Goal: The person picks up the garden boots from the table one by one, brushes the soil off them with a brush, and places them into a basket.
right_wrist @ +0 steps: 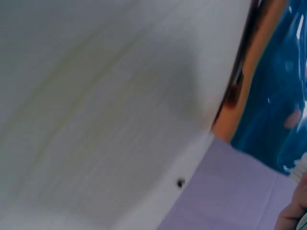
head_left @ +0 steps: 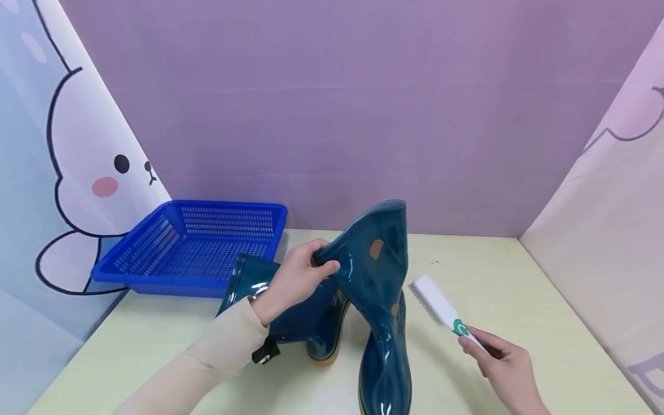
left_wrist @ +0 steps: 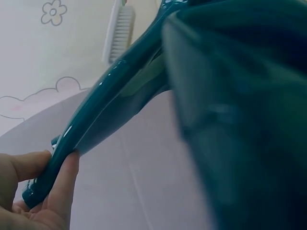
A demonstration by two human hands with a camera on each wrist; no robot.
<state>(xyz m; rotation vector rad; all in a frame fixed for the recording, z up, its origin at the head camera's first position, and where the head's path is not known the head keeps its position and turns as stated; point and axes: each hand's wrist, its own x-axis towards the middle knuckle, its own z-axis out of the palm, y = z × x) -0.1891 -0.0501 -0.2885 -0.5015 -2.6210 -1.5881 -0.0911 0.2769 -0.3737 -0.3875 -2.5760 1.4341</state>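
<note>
Pinched at its top rim by my left hand (head_left: pixel 297 275), a glossy teal rubber boot (head_left: pixel 381 276) has brown patches on its shaft. In the left wrist view, the thumb and fingers (left_wrist: pixel 62 187) squeeze the folded rim. A second teal boot (head_left: pixel 306 317), with a tan sole and a black buckled strap, is partly hidden behind my left forearm. To the right of the held boot, my right hand (head_left: pixel 510 369) grips a white scrub brush (head_left: pixel 438 300) by its handle. The bristles face the boot, with a gap between in the head view.
A blue plastic basket (head_left: pixel 275 230) with slotted walls stands at the back left of the pale table (head_left: pixel 477 259). Behind the table hangs a purple cloth backdrop (head_left: pixel 353 115). Printed cartoon panels (head_left: pixel 78 150) border both sides. Small dark specks (head_left: pixel 436 262) lie on the tabletop.
</note>
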